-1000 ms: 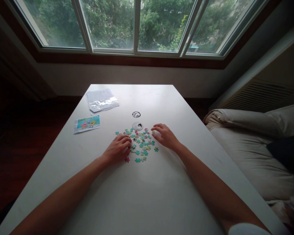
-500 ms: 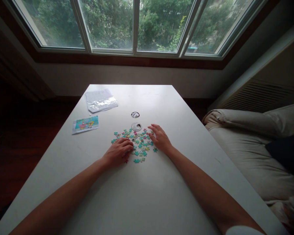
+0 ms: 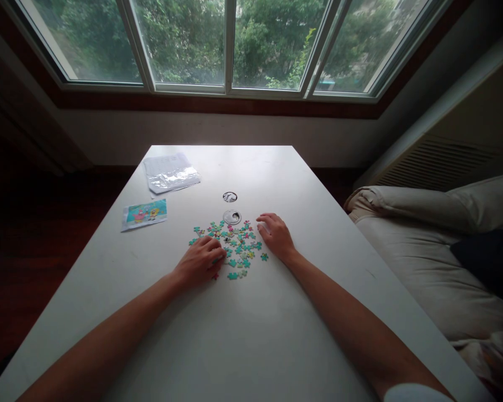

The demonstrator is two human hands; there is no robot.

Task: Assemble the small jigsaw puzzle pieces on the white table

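Observation:
A loose heap of small jigsaw puzzle pieces, mostly teal with some yellow and pink, lies on the white table. My left hand rests palm down over the heap's left side, its fingers bent and slightly apart. The hand covers some pieces, and its fingertips touch those around them. At the right edge of the heap is my right hand, with thumb and fingers apart and nothing visible between them. One teal piece lies just below that hand.
A picture card in a clear sleeve and a clear plastic bag with papers lie at the left. Two round fittings sit in the tabletop beyond the heap. A pale sofa stands at the right, a window ahead.
My right hand has drawn slightly right, off the edge of the heap, uncovering a few pieces. My left hand has stayed almost still. The whole view has shifted a little.

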